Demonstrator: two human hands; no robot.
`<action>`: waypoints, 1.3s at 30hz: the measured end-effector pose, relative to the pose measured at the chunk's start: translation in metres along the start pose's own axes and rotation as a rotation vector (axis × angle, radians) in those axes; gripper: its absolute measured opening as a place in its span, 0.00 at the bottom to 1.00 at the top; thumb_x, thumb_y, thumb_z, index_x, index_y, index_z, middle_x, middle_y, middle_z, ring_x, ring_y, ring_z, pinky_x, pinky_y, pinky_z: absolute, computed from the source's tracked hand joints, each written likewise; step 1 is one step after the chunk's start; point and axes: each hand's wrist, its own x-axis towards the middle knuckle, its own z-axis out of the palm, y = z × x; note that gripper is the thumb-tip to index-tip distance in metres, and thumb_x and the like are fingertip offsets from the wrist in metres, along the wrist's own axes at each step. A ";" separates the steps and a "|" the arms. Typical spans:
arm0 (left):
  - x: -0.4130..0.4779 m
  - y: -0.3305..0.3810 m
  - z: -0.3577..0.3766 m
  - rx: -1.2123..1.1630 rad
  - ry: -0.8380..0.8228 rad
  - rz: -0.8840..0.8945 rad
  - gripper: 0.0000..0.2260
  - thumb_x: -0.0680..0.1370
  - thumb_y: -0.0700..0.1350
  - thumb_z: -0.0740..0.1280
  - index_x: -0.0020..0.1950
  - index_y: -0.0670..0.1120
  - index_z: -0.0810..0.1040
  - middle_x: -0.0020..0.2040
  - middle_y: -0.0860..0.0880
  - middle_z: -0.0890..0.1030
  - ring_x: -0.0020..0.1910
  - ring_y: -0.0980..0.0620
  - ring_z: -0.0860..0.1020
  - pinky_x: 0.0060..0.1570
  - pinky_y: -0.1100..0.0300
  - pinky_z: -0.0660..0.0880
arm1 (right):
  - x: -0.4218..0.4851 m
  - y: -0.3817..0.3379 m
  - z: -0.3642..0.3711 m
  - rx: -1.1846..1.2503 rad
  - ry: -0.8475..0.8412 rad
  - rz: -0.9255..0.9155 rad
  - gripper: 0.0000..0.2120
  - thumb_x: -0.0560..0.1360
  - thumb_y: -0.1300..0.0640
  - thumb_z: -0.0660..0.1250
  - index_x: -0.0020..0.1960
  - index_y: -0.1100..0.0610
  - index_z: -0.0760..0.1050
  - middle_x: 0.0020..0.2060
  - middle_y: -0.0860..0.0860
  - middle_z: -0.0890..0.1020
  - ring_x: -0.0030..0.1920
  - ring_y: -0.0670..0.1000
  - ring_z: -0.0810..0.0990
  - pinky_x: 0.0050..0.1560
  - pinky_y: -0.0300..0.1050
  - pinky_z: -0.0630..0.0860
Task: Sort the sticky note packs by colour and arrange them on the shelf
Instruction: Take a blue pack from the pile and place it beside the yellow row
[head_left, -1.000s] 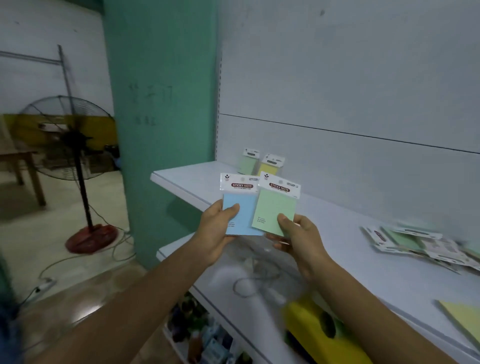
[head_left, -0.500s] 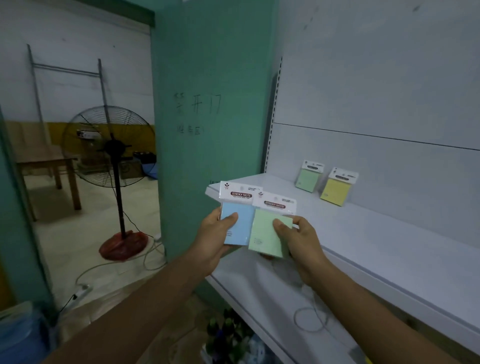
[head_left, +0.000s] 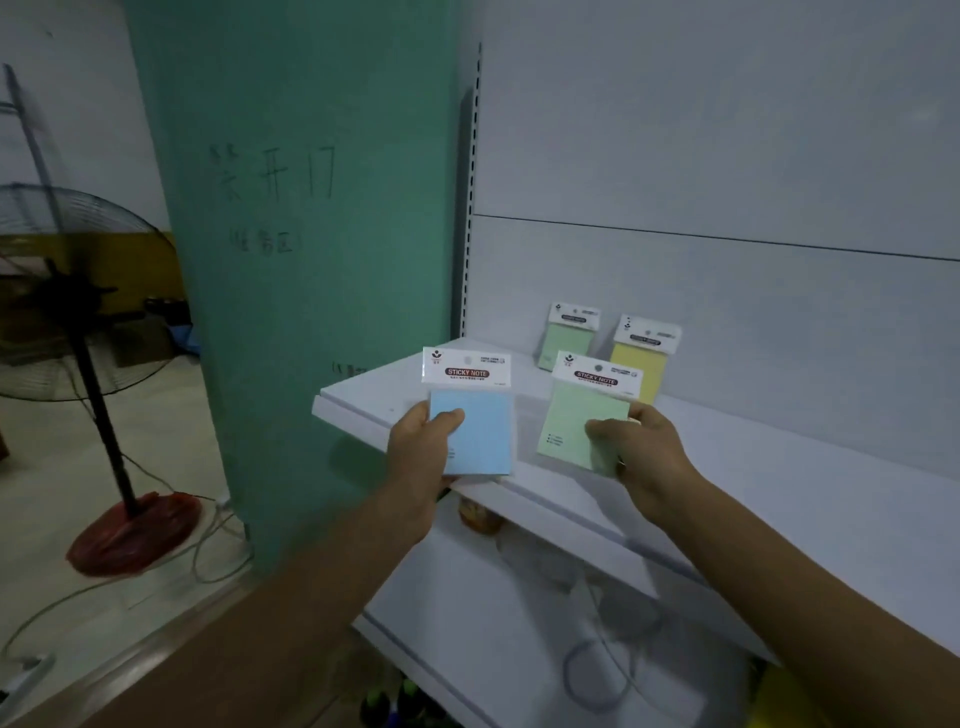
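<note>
Over the front of the shelf (head_left: 779, 467), your left hand (head_left: 421, 452) pinches the blue pack (head_left: 478, 431) by its lower left corner and your right hand (head_left: 644, 452) grips the green pack (head_left: 576, 421) at its right edge, both upright, header cards up. The standing green pack (head_left: 569, 338) leans at the back of the shelf, straight beyond your right hand, the yellow pack (head_left: 641, 358) just beside it; that hand is nearer, so green likely lands first.

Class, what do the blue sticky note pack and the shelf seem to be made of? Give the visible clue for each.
Blue pack: matt paper pad under a printed white card header, possibly film-wrapped. Shelf: probably painted metal; smooth pale surface, thin folded front edge.
</note>
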 end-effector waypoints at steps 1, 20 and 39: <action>0.014 0.000 0.007 0.013 0.000 -0.003 0.07 0.78 0.39 0.62 0.47 0.49 0.77 0.47 0.44 0.81 0.42 0.47 0.78 0.45 0.52 0.77 | 0.015 -0.001 0.001 -0.012 0.005 -0.001 0.17 0.73 0.68 0.66 0.60 0.60 0.69 0.57 0.58 0.79 0.55 0.60 0.79 0.51 0.55 0.77; 0.199 0.000 0.082 0.041 -0.165 0.029 0.08 0.78 0.38 0.63 0.44 0.50 0.76 0.42 0.49 0.79 0.42 0.48 0.76 0.51 0.50 0.75 | 0.170 0.008 0.038 -0.413 0.101 -0.242 0.18 0.72 0.72 0.62 0.60 0.60 0.69 0.53 0.54 0.78 0.49 0.51 0.75 0.44 0.41 0.72; 0.342 -0.023 0.099 0.083 -0.570 0.172 0.04 0.77 0.38 0.62 0.51 0.45 0.73 0.41 0.53 0.76 0.36 0.59 0.74 0.26 0.75 0.69 | 0.236 0.028 0.091 -0.954 0.671 -0.355 0.19 0.74 0.64 0.64 0.64 0.62 0.64 0.60 0.60 0.69 0.59 0.60 0.70 0.55 0.52 0.71</action>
